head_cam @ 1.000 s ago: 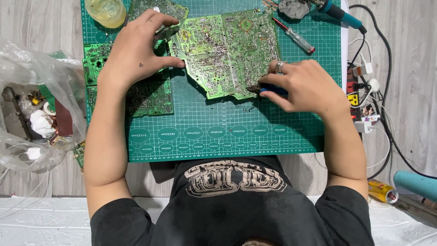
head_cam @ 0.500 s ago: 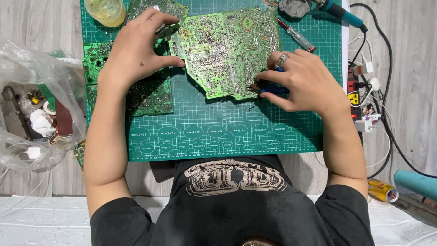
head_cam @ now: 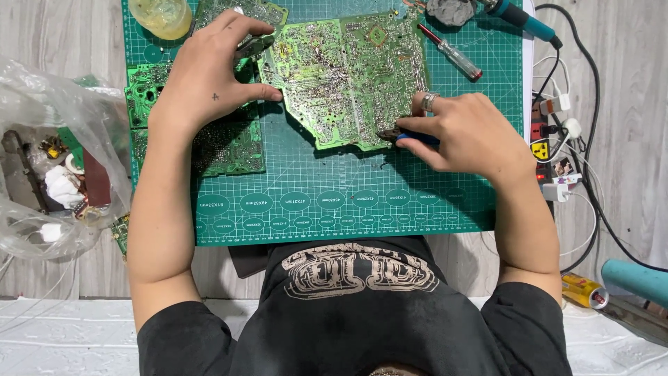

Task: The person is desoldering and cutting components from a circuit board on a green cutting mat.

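Nearest the camera: dark printed T-shirt [head_cam: 362,306], both forearms reaching out over a green cutting mat [head_cam: 334,202] with a printed grid and ovals, mat lying on a pale wood-look floor [head_cam: 62,42]. Right hand [head_cam: 473,136], ring on one finger, is curled tight around blue-handled pliers [head_cam: 407,137]; the tool's tip sits at the lower right edge of the big circuit board [head_cam: 348,76], touching it or just about, can't tell if it's biting anything. Left hand [head_cam: 209,76] is half open, fingers spread, thumb pressed against the left edge of that board, fingertips up at its top left corner; palm rests over smaller green boards [head_cam: 229,146] stacked on the mat's left side. Big board lies solder side up, mid-mat, slightly tilted, irregular outline. Left of the mat: crumpled clear plastic bag [head_cam: 49,174] with loose scrap parts in it. Right of the mat: power strip [head_cam: 550,153] with plugs and white and black cables, a small yellow can [head_cam: 581,289] on its side, a teal tube [head_cam: 637,278] at frame edge. Far edge of mat: red-handled screwdriver [head_cam: 451,52] just beside the board's top right, a grey lump [head_cam: 451,10], a teal-handled soldering iron [head_cam: 518,17], and a yellowish clear tub [head_cam: 161,15] at top left.
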